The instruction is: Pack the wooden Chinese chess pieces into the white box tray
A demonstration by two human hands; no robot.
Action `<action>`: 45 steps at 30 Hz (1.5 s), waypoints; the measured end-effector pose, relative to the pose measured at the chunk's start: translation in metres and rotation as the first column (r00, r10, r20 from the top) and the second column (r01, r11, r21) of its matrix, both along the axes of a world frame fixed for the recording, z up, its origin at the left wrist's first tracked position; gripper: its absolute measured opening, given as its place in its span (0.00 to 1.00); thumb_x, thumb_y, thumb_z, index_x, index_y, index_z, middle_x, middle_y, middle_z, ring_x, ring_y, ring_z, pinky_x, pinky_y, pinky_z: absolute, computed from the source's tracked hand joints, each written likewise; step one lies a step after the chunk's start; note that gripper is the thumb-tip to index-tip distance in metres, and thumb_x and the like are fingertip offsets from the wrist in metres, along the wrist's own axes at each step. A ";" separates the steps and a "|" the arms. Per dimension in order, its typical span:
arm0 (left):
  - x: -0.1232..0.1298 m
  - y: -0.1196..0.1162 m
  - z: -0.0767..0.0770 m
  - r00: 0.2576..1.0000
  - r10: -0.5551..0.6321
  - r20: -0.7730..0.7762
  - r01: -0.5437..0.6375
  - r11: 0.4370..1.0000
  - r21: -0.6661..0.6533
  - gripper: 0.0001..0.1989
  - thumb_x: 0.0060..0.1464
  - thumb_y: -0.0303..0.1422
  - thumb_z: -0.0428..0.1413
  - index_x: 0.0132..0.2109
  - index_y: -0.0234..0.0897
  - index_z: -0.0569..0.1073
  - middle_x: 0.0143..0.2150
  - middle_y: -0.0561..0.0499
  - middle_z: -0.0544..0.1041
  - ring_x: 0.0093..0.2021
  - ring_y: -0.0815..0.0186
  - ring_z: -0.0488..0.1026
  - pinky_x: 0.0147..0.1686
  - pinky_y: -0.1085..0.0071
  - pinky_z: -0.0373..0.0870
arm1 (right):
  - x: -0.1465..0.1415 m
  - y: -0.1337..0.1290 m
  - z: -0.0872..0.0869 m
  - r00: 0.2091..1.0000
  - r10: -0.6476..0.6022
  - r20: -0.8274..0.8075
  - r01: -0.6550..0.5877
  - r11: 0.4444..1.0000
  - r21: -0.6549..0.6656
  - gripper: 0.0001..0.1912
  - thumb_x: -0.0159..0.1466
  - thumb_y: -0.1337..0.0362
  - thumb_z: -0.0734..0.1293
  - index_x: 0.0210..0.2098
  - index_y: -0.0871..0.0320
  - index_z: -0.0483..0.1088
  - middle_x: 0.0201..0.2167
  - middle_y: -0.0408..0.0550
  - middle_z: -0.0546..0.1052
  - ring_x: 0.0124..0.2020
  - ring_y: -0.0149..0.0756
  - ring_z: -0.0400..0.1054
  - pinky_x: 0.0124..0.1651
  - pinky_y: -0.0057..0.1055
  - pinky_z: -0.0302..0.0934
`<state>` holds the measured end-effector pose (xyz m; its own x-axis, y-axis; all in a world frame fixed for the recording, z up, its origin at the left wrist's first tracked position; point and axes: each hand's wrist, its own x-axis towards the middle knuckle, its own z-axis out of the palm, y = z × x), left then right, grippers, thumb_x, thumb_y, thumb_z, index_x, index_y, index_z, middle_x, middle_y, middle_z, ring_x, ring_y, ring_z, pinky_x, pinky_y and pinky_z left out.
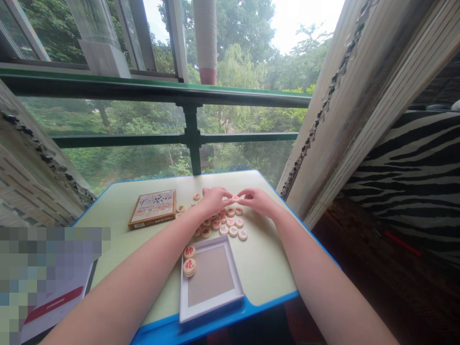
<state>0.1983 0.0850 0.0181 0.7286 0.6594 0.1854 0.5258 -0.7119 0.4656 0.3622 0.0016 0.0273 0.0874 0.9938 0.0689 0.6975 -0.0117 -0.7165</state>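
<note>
Bare forearms lie nearest the head camera, reaching over a pale green tabletop with blue edging toward a small, round, cream-coloured game piece with a red character. Location of piece: above the far part of the table, between the hands. Grip: the left hand and right hand appear to pinch it from opposite sides by the fingertips. Assessment: material unconfirmed, probably wood or plastic; likely light, stiff, hard to break and slightly slippery. Best hold is the rounded rim, leaving the flat faces free. Similar loose cream discs lie close together just nearer the camera. Nearer again sits a shallow, white-walled rectangular tray, with cream discs bearing red characters at its left side.
</note>
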 end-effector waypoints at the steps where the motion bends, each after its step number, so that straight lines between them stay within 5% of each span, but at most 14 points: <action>1: 0.000 0.000 0.000 1.000 0.000 0.005 0.000 1.000 0.000 0.17 0.54 0.45 0.49 0.41 0.44 0.78 0.42 0.49 0.76 0.43 0.60 0.70 0.47 0.63 0.54 | 0.000 0.000 0.000 1.000 0.004 -0.002 -0.004 1.000 0.000 0.19 0.53 0.54 0.66 0.39 0.59 0.73 0.19 0.38 0.64 0.22 0.26 0.54 0.27 0.25 0.49; 23: -0.009 -0.007 0.008 0.997 0.006 0.075 -0.006 1.000 0.002 0.14 0.53 0.43 0.52 0.38 0.43 0.78 0.40 0.50 0.77 0.43 0.60 0.70 0.48 0.60 0.54 | -0.006 -0.004 0.004 0.997 0.014 -0.073 -0.012 1.000 0.029 0.19 0.52 0.53 0.66 0.37 0.60 0.73 0.18 0.38 0.62 0.22 0.26 0.53 0.26 0.26 0.47; 36: -0.033 -0.031 0.032 0.983 0.095 0.159 -0.091 0.995 -0.037 0.11 0.52 0.38 0.54 0.37 0.41 0.79 0.39 0.51 0.77 0.39 0.64 0.71 0.51 0.61 0.54 | -0.022 -0.009 0.012 0.966 0.146 -0.212 -0.125 0.986 0.107 0.22 0.51 0.51 0.67 0.39 0.61 0.73 0.19 0.37 0.60 0.22 0.25 0.52 0.24 0.25 0.46; 45: -0.060 -0.054 0.034 0.971 0.104 0.213 -0.095 0.994 -0.052 0.12 0.51 0.38 0.55 0.38 0.39 0.79 0.37 0.48 0.76 0.36 0.65 0.71 0.39 0.70 0.63 | -0.040 -0.019 0.016 0.954 0.220 -0.203 -0.195 0.971 0.136 0.20 0.50 0.53 0.68 0.35 0.62 0.73 0.18 0.38 0.61 0.21 0.25 0.52 0.24 0.25 0.46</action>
